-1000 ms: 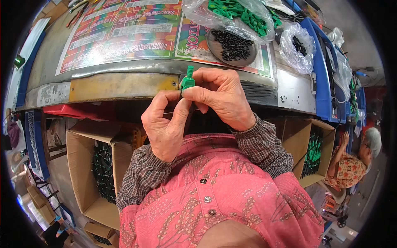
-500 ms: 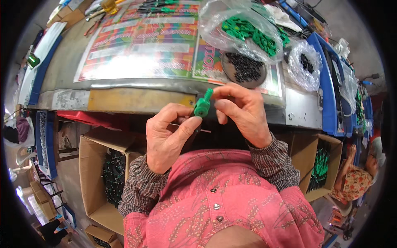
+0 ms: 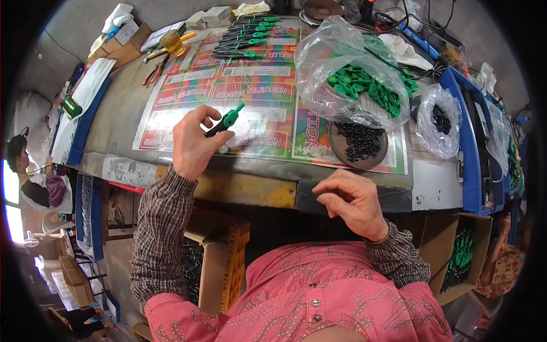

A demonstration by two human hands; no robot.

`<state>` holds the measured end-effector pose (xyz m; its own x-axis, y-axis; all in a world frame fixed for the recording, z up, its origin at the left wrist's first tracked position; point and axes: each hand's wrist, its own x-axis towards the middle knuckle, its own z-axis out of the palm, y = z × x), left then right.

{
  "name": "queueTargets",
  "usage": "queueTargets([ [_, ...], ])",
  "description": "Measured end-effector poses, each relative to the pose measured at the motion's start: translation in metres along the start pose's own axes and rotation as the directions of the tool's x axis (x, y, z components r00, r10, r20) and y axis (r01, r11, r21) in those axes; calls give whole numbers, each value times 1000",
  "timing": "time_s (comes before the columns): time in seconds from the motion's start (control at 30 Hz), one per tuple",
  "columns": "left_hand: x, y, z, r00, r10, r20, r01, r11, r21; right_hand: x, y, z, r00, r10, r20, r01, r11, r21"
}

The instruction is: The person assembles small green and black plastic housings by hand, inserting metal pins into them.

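Pinching green-and-black piece (image 3: 230, 118) in left hand (image 3: 192, 142), left of centre, seemingly assembled. Holding right hand (image 3: 356, 202) loosely curled; cannot tell if empty. Apparently done: similar pieces (image 3: 254, 41), top centre. Seemingly left: green parts (image 3: 376, 91), black bits (image 3: 363, 143), upper right.

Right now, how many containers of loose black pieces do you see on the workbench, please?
2: the round dish beyond the right hand, and the clear plastic bag to the dish's right, beside the blue bin. More may be hidden.

Grey wall (image 3: 171, 10) behind worktable (image 3: 117, 128); bright window (image 3: 11, 191) far left.
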<state>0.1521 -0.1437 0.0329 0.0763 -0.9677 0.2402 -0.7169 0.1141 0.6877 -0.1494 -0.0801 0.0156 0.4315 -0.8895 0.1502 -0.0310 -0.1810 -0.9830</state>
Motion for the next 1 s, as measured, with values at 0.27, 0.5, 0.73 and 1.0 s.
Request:
queueTargets([
  [0.27, 81, -36, 19, 983, 183, -14, -171, 940, 297, 4, 1, -6, 999, -12, 39, 11, 999, 33],
  [0.5, 129, -47, 31, 949, 313, 47, -299, 839, 454, 7, 1, -10, 998, -6, 67, 5, 1000, 19],
  [0.73, 163, -63, 47, 940, 341, 28, -307, 804, 509, 7, 2, -13, 998, 8, 68, -9, 1000, 13],
  [1.0, 146, -73, 42, 872, 484, -77, -408, 803, 434, 3, 0, -8, 997, 35, 67, -37, 999, 32],
])
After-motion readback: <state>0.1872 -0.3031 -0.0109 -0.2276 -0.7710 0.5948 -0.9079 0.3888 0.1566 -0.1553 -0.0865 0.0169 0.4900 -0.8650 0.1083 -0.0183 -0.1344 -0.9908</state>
